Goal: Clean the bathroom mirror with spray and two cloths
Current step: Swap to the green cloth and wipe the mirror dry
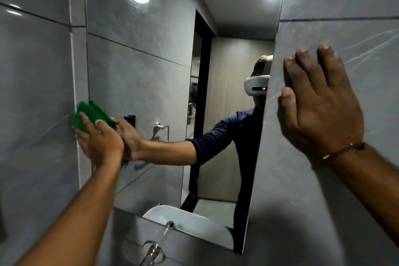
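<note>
A tall frameless mirror [140, 67] hangs on the grey tiled wall. My left hand [98, 140] presses a green cloth [85, 116] flat against the mirror's left edge, about mid-height. The cloth pokes out above my fingers and its reflection meets it in the glass. My right hand [317, 101] lies flat with fingers spread on the tile wall just right of the mirror, holding nothing. A thin cord bracelet circles that wrist. No spray bottle or second cloth is in view.
A chrome wall tap [154, 250] sticks out below the mirror. The mirror reflects a white basin [194, 224], a towel ring, a dark doorway and a person in a blue top wearing a headset. Grey tile walls [36, 84] close in on both sides.
</note>
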Action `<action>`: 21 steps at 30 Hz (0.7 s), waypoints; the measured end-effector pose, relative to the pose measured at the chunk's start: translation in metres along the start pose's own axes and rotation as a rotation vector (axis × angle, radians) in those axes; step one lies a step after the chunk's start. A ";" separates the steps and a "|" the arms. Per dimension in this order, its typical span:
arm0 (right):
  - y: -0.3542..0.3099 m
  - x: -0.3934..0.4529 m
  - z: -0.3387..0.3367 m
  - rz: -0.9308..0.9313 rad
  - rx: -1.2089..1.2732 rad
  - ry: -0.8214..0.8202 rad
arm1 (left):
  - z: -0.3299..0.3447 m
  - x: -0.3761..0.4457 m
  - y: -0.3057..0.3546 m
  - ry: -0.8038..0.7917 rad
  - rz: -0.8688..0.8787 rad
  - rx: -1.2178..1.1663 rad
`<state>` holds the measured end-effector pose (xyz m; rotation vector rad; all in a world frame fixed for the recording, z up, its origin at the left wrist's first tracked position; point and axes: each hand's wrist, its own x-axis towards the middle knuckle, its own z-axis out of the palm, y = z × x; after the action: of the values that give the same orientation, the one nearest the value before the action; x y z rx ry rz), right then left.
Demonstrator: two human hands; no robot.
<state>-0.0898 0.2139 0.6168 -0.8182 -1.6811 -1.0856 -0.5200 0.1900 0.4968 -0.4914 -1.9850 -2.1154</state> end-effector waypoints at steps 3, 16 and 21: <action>0.002 0.000 -0.001 0.005 0.008 -0.019 | 0.014 -0.091 0.037 0.022 -0.059 -0.033; 0.012 -0.017 -0.003 -0.035 0.105 0.053 | 0.014 -0.227 -0.013 -0.483 1.796 0.271; 0.003 -0.020 -0.001 0.007 0.084 0.022 | -0.014 -0.085 -0.069 -0.357 1.456 0.318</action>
<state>-0.0803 0.2134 0.5990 -0.7549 -1.6923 -1.0092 -0.4681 0.1750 0.4003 -1.6330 -1.2155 -0.8041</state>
